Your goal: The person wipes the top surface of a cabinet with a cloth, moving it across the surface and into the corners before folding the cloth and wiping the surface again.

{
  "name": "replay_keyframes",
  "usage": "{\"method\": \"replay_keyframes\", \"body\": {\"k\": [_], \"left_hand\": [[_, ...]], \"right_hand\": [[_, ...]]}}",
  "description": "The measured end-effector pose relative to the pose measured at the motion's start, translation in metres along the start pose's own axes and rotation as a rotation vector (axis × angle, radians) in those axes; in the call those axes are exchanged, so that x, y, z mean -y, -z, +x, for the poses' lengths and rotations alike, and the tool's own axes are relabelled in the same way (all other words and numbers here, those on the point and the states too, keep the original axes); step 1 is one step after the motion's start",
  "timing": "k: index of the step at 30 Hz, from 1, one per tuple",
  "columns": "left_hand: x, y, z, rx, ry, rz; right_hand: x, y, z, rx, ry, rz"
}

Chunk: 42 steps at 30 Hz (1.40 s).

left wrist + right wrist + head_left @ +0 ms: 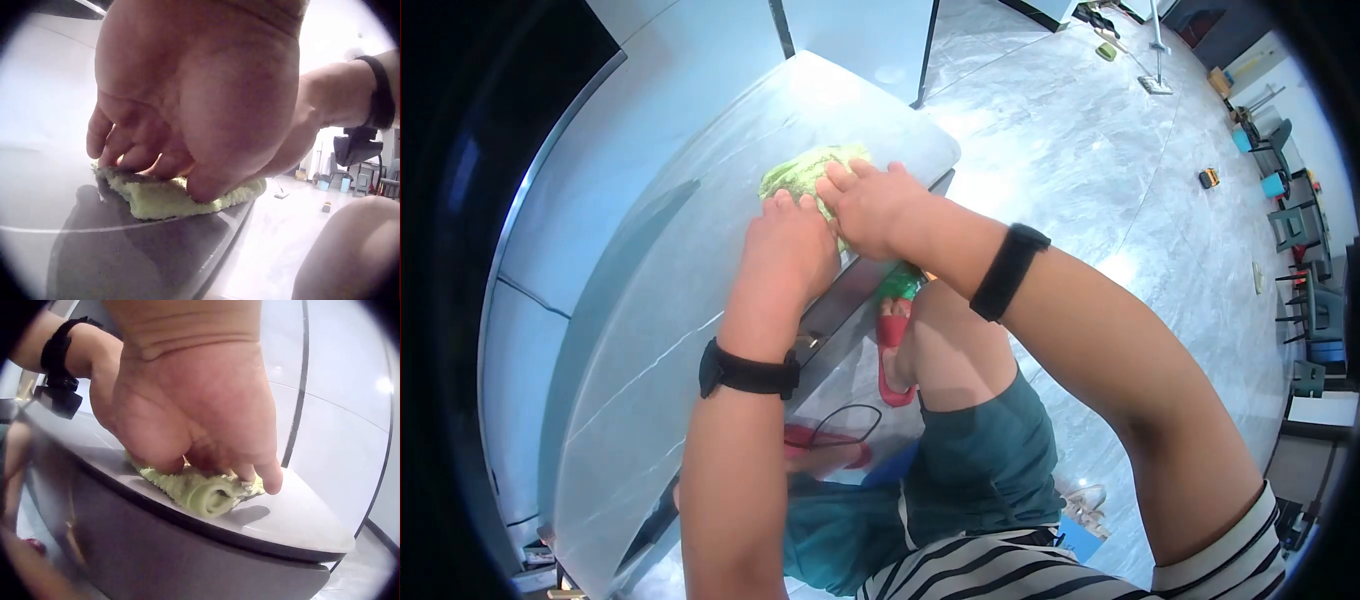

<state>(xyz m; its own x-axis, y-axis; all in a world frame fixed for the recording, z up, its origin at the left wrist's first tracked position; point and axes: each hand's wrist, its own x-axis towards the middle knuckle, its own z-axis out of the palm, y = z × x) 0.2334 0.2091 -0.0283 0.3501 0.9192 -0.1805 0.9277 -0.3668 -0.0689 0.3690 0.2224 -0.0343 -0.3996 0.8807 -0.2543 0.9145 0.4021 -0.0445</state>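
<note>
A light green fuzzy cloth point(808, 172) lies bunched on the grey marbled tabletop point(650, 290), close to its front edge. The left hand point(792, 240) rests on the cloth's near side, fingers bent down onto it; in the left wrist view the left hand point(200, 94) presses with its fingertips on the cloth point(165, 199). Beside it the right hand point(880, 208) touches the cloth's right part with fingers spread. The right wrist view has the right hand point(200, 412) over the cloth point(209, 495), whose end is rolled; some fingertips are hidden.
Pale panels point(860, 45) stand behind the table. The person's knee point(965, 350) and red slippers point(892, 355) are beside and below the table edge. On the marbled floor point(1050, 140) are a mop point(1157, 85) and a small orange-black object point(1209, 178); chairs point(1290, 228) stand far right.
</note>
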Motion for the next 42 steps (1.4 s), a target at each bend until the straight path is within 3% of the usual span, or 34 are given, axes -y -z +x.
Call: {"method": "replay_keyframes", "body": {"k": [5, 10, 11, 12, 16, 20, 24, 28, 33, 34, 36, 39, 40, 42], "left_hand": [[-0.003, 0.048, 0.021, 0.312, -0.055, 0.008], [0.04, 0.016, 0.084, 0.089, -0.146, 0.002], [0.05, 0.01, 0.098, 0.033, -0.176, 0.018], [0.064, 0.005, 0.115, 0.059, -0.181, 0.013], [0.097, 0.007, 0.18, 0.24, -0.16, 0.08], [0.117, 0.023, 0.231, 0.502, -0.106, 0.277], [0.138, 0.016, 0.252, 0.456, -0.063, 0.187], [0.134, 0.025, 0.249, 0.351, -0.125, 0.261], [0.118, 0.035, 0.206, 0.172, -0.177, 0.364], [0.114, 0.039, 0.195, 0.144, -0.183, 0.368], [0.098, 0.024, 0.195, 0.124, -0.198, 0.349], [0.075, 0.018, 0.151, 0.119, -0.209, 0.3], [0.072, 0.014, 0.14, 0.097, -0.2, 0.261], [0.065, 0.004, 0.117, 0.069, -0.071, 0.132]], "right_hand": [[-0.008, 0.015, 0.016, 0.089, 0.06, -0.021], [-0.023, 0.029, 0.077, 0.098, 0.028, -0.04], [-0.029, 0.013, 0.096, -0.117, 0.043, -0.031], [-0.03, 0.011, 0.112, -0.176, 0.026, -0.02], [-0.044, 0.013, 0.202, -0.064, 0.112, -0.132], [-0.053, 0.038, 0.244, 0.096, 0.131, -0.232], [-0.059, 0.045, 0.268, 0.101, 0.085, -0.204], [-0.059, 0.054, 0.266, 0.069, 0.051, -0.175], [-0.029, 0.059, 0.209, 0.021, -0.047, -0.129], [-0.026, 0.054, 0.193, -0.031, -0.082, -0.111], [-0.043, 0.011, 0.189, -0.334, -0.112, 0.085], [-0.035, -0.006, 0.156, -0.324, -0.131, 0.126], [-0.036, 0.011, 0.134, -0.072, -0.073, 0.17], [-0.026, -0.001, 0.111, -0.141, -0.072, 0.164]]}}
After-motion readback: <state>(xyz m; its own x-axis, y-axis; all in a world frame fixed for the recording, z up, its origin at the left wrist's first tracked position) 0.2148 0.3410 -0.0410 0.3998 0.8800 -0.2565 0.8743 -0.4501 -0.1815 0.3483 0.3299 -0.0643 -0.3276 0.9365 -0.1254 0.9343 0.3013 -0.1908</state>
